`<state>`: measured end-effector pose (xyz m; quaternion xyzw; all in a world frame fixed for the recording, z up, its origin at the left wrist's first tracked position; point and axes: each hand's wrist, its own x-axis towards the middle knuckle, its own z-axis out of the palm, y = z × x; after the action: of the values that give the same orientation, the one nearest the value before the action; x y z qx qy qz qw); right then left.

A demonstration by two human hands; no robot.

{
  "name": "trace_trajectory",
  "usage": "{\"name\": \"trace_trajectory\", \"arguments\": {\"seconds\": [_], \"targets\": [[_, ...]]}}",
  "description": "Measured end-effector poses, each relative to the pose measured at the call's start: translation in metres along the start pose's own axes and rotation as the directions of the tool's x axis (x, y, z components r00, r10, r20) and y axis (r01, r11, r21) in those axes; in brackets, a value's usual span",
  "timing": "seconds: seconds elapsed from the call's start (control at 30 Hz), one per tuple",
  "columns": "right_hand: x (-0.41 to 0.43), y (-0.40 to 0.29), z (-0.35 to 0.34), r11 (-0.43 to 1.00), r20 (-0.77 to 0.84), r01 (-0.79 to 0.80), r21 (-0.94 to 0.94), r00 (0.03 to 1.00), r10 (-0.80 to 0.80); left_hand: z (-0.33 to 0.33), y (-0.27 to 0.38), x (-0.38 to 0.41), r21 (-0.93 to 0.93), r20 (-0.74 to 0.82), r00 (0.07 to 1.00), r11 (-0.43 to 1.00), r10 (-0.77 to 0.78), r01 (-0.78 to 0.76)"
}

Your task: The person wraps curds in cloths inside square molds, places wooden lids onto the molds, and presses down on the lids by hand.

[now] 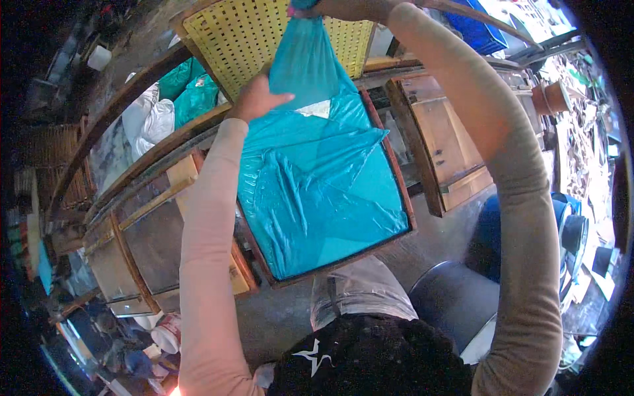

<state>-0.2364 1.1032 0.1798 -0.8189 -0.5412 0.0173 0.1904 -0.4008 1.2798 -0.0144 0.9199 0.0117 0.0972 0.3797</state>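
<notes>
A wet turquoise cloth is pulled up at the top of the view, its upper end gathered at my right hand, which is partly cut off by the picture's edge. My left hand is beside the cloth's left edge, thumb apart from the fingers; its fingertips are partly hidden. The lower cloth lies wrinkled over a wooden-framed screen or tray with a turquoise surface. A small pale patch shows at the cloth's fold. Behind the cloth stands a yellow perforated panel in a wooden frame.
Wooden frames or boxes lie at the right and left. A dark round barrel stands at the lower right, near a blue container. Green and white bags lie behind a curved wooden rail. A clay-coloured pot is at the far right.
</notes>
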Motion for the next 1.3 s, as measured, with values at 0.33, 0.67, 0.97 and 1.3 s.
{"name": "trace_trajectory", "arguments": {"seconds": [0.33,0.67,0.97,1.3], "targets": [[-0.244,-0.060,0.019,0.989,-0.090,0.138,-0.060,0.986,-0.143,-0.032,-0.014,-0.119,0.286,-0.041,0.998,0.956,-0.047,0.057],[-0.380,-0.113,0.209,0.940,0.744,-0.303,0.157,0.663,0.090,0.062,0.005,-0.292,0.451,0.072,0.997,0.892,-0.019,-0.015],[-0.148,0.031,0.180,0.918,0.229,-0.344,-0.196,0.894,0.384,0.104,0.065,-0.321,0.313,-0.169,0.925,0.872,-0.340,0.377],[-0.320,0.083,0.248,0.967,-0.134,-0.078,-0.241,0.990,0.046,0.148,0.108,-0.350,-0.054,-0.249,0.840,0.873,-0.483,0.486]]}}
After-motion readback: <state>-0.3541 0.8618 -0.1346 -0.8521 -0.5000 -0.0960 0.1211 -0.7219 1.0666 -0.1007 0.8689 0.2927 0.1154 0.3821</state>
